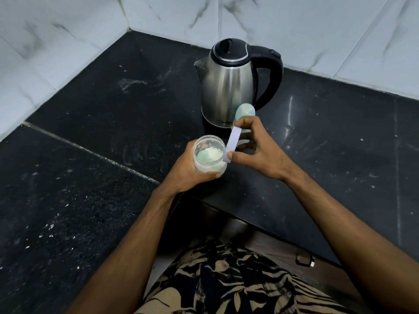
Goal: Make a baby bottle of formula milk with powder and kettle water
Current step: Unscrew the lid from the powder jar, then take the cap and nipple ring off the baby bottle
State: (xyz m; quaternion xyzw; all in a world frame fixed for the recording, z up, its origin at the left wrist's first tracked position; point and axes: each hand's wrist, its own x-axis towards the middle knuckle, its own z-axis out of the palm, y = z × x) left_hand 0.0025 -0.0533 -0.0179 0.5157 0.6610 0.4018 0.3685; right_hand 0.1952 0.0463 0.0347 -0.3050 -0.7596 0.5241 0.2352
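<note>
Left hand (pixel 190 171) grips an open clear jar (pixel 209 157) of white powder, fingers wrapped round its wall, held above the black counter (pixel 90 109) near its front inner edge. Right hand (pixel 256 150) pinches a pale lilac strip (pixel 231 143) between thumb and forefinger at the jar's rim (a teal object (pixel 243 114) is tucked under the same fingers). A steel electric kettle (pixel 229 87), lid closed, stands just behind both hands, toward the tiled back corner.

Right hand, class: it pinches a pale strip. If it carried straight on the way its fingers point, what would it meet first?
Probably the clear plastic jar of white powder in the left hand; the right hand points leftward at its rim, though depth is uncertain.
</note>
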